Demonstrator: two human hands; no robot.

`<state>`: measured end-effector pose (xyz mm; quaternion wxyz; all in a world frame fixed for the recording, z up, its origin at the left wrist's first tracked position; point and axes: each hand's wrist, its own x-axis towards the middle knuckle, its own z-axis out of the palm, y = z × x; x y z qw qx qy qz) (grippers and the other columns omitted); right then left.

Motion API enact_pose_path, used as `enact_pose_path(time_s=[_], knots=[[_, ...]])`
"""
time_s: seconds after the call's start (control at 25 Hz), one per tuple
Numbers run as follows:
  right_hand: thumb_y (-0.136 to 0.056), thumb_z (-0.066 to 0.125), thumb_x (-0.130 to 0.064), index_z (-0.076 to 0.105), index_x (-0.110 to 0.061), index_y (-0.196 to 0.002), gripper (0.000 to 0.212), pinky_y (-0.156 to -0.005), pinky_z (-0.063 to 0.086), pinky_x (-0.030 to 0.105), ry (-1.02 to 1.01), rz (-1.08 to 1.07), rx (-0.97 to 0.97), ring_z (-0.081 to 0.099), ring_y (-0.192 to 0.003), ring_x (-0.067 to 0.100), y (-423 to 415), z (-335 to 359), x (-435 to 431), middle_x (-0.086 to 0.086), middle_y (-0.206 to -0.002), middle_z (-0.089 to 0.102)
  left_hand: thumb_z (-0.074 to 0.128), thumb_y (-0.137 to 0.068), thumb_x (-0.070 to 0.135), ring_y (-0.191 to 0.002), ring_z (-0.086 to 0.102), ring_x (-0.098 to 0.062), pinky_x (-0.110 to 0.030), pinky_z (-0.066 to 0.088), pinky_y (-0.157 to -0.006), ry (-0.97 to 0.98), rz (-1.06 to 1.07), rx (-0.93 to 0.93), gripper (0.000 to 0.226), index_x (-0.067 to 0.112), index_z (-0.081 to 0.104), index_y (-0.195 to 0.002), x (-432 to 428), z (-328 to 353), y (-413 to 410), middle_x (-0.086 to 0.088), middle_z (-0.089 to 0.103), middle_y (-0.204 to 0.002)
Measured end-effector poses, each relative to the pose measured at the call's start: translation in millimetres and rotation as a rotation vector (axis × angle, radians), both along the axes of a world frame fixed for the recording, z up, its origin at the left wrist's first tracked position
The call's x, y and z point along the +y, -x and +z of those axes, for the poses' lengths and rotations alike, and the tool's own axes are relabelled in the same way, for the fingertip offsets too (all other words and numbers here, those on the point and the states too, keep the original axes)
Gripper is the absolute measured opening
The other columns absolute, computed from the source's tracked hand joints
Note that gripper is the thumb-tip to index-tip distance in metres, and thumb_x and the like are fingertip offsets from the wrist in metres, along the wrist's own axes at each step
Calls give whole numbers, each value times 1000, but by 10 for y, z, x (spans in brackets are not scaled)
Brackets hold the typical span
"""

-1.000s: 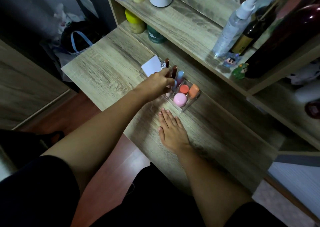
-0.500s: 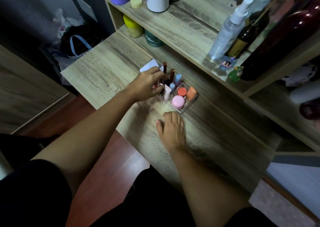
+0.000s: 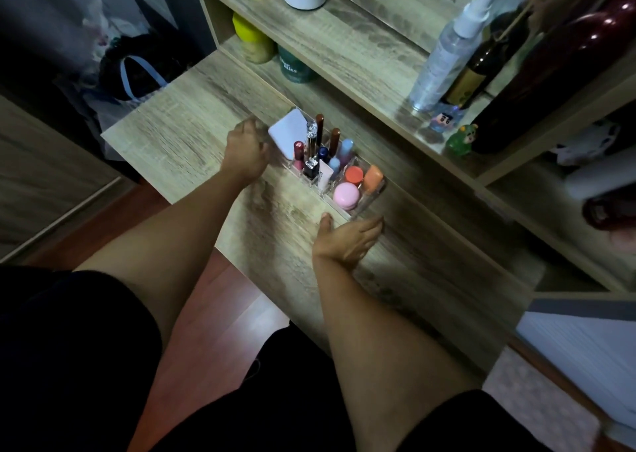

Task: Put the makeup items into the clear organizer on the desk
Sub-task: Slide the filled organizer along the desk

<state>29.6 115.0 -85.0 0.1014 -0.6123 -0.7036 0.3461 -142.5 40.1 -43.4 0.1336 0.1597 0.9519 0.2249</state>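
The clear organizer [image 3: 373,199] stands on the wooden desk [image 3: 192,131]. It holds several upright lipsticks and tubes [image 3: 318,152], a white compact [image 3: 287,133], a pink round case [image 3: 346,195] and two orange items [image 3: 363,176]. My left hand [image 3: 246,150] is at the organizer's left end, fingers loosely curled, holding nothing that I can see. My right hand [image 3: 347,240] hovers just in front of the organizer's right end, fingers spread and empty. Both hands are slightly blurred.
A shelf unit [image 3: 344,48] rises behind the organizer with a spray bottle [image 3: 447,48], dark bottles [image 3: 557,73], small figurines [image 3: 461,138], a yellow jar [image 3: 253,40] and a green jar [image 3: 294,67]. A dark bag [image 3: 137,69] lies left of the desk.
My left hand has come off the organizer's items and moved to its left end. My right hand lifted from flat on the desk and swung right toward the organizer's near corner.
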Motion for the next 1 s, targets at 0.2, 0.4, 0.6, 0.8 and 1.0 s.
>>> enact_pose_path(time_s=[0.2, 0.4, 0.6, 0.8, 1.0], knots=[[-76, 77, -22, 16, 3, -146, 96, -115, 23, 35, 10, 74, 104, 27, -139, 33, 78, -54, 44, 21, -152, 26, 35, -65, 23, -118, 49, -46, -42, 40, -95, -26, -60, -146, 70, -10, 39, -127, 27, 75, 9, -34, 49, -129], [-77, 75, -11, 16, -2, -148, 92, -115, 30, 37, -19, 60, 203, 31, -140, 33, 109, -36, 35, 20, -153, 29, 45, -71, 13, -111, 54, -45, -41, 45, -90, -22, -60, -214, 51, -1, 47, -120, 43, 63, 54, -29, 59, -119], [-82, 71, -12, 20, -9, -148, 83, -97, 44, 38, -34, 21, 226, 53, -122, 39, 80, -12, 37, 23, -140, 49, 44, -67, 11, -112, 56, -41, -37, 45, -93, -50, -52, -242, 58, 6, 50, -124, 25, 48, 62, -26, 62, -119], [-82, 71, -16, 32, -12, -145, 74, -91, 49, 40, -74, 55, 166, 61, -109, 38, -5, -15, 136, 23, -125, 63, 37, -56, 15, -110, 58, -38, -42, 48, -99, -118, -27, -303, 72, 13, 49, -127, -41, 37, 66, -22, 64, -118], [-81, 72, -16, 36, -14, -143, 72, -93, 51, 40, -48, 73, 185, 64, -106, 36, -130, -46, 199, 18, -124, 65, 36, -53, 13, -104, 60, -35, -32, 45, -87, -118, -32, -307, 74, 17, 51, -125, -60, 34, -9, -21, 67, -111]])
